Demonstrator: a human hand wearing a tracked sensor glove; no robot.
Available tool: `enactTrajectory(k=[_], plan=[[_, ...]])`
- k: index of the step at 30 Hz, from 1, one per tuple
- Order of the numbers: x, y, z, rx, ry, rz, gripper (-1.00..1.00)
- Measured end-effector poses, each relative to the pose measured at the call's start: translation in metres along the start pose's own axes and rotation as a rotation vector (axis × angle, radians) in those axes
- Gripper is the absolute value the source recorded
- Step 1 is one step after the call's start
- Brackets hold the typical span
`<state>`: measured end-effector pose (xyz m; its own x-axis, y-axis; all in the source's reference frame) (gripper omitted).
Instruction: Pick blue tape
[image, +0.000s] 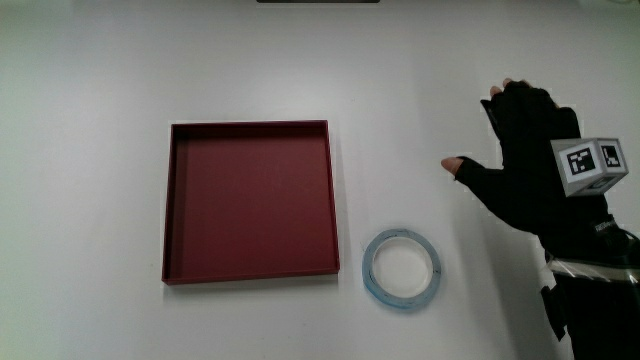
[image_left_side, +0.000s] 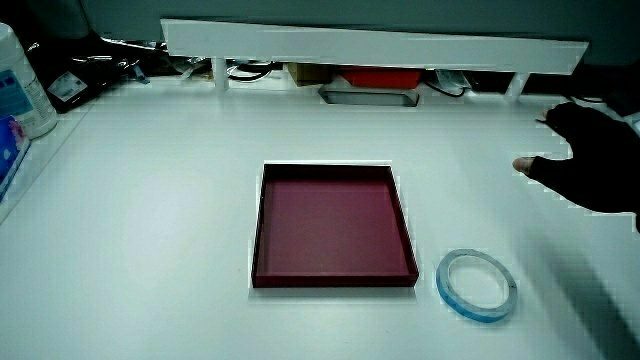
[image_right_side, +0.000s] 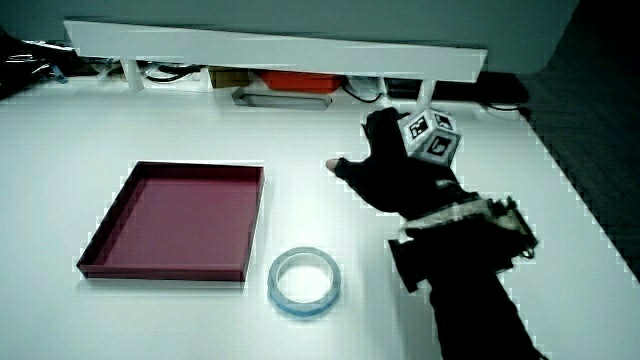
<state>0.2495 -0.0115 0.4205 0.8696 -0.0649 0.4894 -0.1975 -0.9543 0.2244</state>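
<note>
The blue tape (image: 401, 268) is a pale blue ring lying flat on the white table beside the dark red tray (image: 177, 200), near the tray's corner closest to the person. In both side views the tape (image_left_side: 477, 285) (image_right_side: 305, 282) lies the same way. The gloved hand (image: 520, 150) hovers over bare table, farther from the person than the tape and apart from it. Its fingers are spread with the thumb sticking out toward the tray, and it holds nothing. The hand (image_right_side: 395, 165) carries its patterned cube (image_right_side: 432, 135); in a side view only part of the hand (image_left_side: 590, 165) shows.
The shallow red tray (image_left_side: 262, 220) (image_right_side: 100, 240) has nothing in it. A low white partition (image_left_side: 370, 45) runs along the table's edge farthest from the person, with cables and boxes under it. A white bottle (image_left_side: 20, 85) stands at a table corner.
</note>
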Motion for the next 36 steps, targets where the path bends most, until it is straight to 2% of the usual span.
enactTrajectory(k=[6, 11, 13, 14, 16, 20, 30, 36], plan=[[-0.003, -0.013, -0.021, -0.028, 0.029, 0.031, 0.0], [-0.001, -0.019, -0.04, -0.072, 0.04, 0.041, 0.0], [0.001, -0.021, -0.05, -0.181, 0.026, 0.021, 0.0], [0.002, -0.022, -0.055, -0.187, 0.047, 0.021, 0.0], [0.001, -0.024, -0.063, -0.201, 0.052, 0.028, 0.0], [0.0, -0.027, -0.078, -0.219, 0.064, 0.057, 0.0], [0.001, -0.034, -0.105, -0.191, 0.014, 0.053, 0.0], [0.002, -0.037, -0.117, -0.206, -0.008, 0.053, 0.0]])
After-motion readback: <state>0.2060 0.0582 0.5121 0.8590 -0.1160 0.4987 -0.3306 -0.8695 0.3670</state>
